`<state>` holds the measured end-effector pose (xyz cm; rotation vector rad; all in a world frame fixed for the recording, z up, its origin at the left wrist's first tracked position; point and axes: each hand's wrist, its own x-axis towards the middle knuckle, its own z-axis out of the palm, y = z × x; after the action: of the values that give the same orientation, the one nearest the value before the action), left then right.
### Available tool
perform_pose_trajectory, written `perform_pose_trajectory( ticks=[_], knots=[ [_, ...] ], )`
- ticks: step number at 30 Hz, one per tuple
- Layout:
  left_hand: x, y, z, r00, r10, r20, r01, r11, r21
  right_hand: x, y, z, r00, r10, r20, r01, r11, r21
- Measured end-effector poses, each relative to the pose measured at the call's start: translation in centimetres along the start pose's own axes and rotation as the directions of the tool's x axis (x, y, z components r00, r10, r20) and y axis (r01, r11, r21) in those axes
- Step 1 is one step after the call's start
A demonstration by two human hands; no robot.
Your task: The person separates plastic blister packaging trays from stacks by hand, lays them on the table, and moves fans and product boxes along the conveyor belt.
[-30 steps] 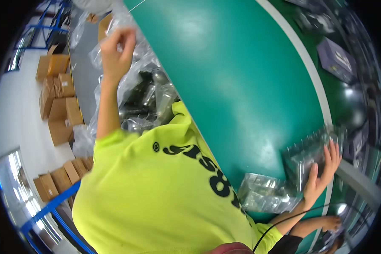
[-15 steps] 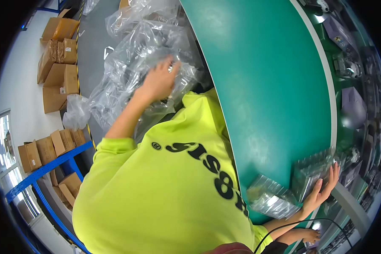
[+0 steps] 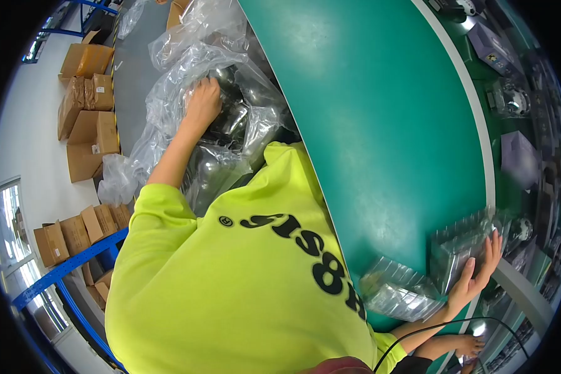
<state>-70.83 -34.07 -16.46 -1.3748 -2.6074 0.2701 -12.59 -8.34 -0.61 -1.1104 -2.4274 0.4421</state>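
Observation:
My left hand (image 3: 204, 103) is at a large clear plastic bag (image 3: 168, 93), its fingers curled closed on the bag's edge. The bag's mouth is spread apart, and dark glossy items (image 3: 230, 118) show inside; their kind is hard to make out. On the far lower right, my right hand (image 3: 477, 274) lies with straight fingers against a clear ribbed plastic tray (image 3: 455, 255) on the green table (image 3: 393, 124). A second clear plastic tray (image 3: 402, 290) sits beside it, nearer to my body.
Purple boxes (image 3: 519, 159) and clear-packed items (image 3: 511, 100) stand beyond the table's pale edge. Another person's hand (image 3: 467, 345) is at the lower right. Cardboard boxes (image 3: 90, 146) line the wall on the left, near a blue metal rail (image 3: 75, 265). A thin black cable (image 3: 455, 322) crosses my right forearm.
My left hand has moved left across the bag and closed on its edge. The bag now gapes, with the dark items in sight. My right hand stays at the tray.

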Motion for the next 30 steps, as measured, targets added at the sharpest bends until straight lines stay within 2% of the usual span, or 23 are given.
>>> perform_pose_trajectory(
  ticks=[5, 9, 10, 14, 20, 21, 24, 25, 28, 30],
  knots=[
    [3.7, 3.6, 1.8, 0.984, 0.12, -0.13, -0.098, 0.982, 0.162, -0.3, 0.2, 0.0, 1.0, 0.02, -0.017, -0.02, 1.0, 0.003],
    [4.7, 3.4, 2.9, 0.998, -0.047, 0.044, 0.039, 0.985, 0.168, -0.1, 0.3, 0.2, 0.999, 0.018, -0.051, -0.016, 0.999, 0.041],
    [4.7, 3.3, 2.7, 0.998, -0.044, 0.04, 0.037, 0.984, 0.172, -0.2, 0.4, 0.2, 0.998, 0.02, -0.055, -0.018, 0.999, 0.045],
    [4.3, 1.7, 0.9, 0.998, -0.043, 0.035, 0.046, 0.997, -0.067, -0.4, 0.7, 0.1, 0.998, 0.02, -0.067, -0.016, 0.998, 0.058],
    [0.6, 1.7, -3.5, 0.998, -0.068, -0.019, 0.061, 0.971, -0.229, -0.2, 0.7, 0.2, 0.998, 0.026, -0.063, -0.022, 0.997, 0.067],
    [0.3, 2.0, -4.7, 0.997, -0.076, -0.015, 0.067, 0.947, -0.314, -0.2, 0.5, 0.0, 0.998, 0.033, -0.057, -0.029, 0.998, 0.057],
    [-0.8, 2.6, -8.8, 0.994, -0.113, 0.007, 0.098, 0.83, -0.549, 0.1, 0.0, -0.1, 0.999, 0.04, -0.031, -0.039, 0.999, 0.03],
    [-1.2, 2.5, -9.9, 0.993, -0.122, 0.01, 0.107, 0.829, -0.548, 0.2, 0.0, 0.0, 0.999, 0.033, -0.026, -0.032, 0.999, 0.032],
    [-1.3, 1.9, -13.4, 0.984, -0.122, 0.132, 0.177, 0.526, -0.832, 0.0, 0.4, 0.1, 0.999, 0.031, -0.036, -0.03, 0.999, 0.033],
    [-1.3, 1.4, -16.5, 0.982, -0.116, 0.151, 0.175, 0.236, -0.956, -0.1, 0.3, -0.1, 0.998, 0.04, -0.055, -0.039, 0.999, 0.032]
  ],
)
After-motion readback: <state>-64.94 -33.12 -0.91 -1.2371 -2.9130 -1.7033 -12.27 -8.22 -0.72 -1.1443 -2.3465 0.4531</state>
